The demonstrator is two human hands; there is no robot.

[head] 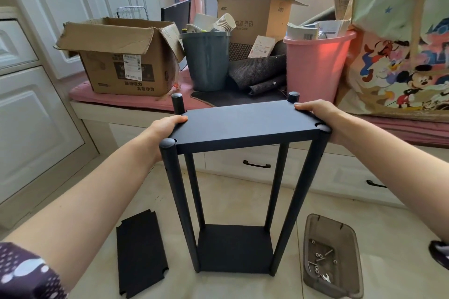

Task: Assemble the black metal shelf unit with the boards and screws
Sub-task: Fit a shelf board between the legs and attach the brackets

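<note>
**Top board between my hands**

I grip the top board [245,124] of the shelf unit [233,201] at its short ends: my left hand [167,128] curls over the left edge, my right hand [315,116] over the right. The unit stands upright on the floor, with a spare board [141,253] lying left and the screw tray [332,255] right

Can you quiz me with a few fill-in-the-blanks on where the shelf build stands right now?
1. The left hand and right hand grip the short ends of the ____ board.
2. The frame stands on ____ black posts.
3. A spare board lies flat on the floor to the ____ of the frame.
4. The loose screws sit in a ____ tray on the floor.

Missing words: top; four; left; plastic
</note>
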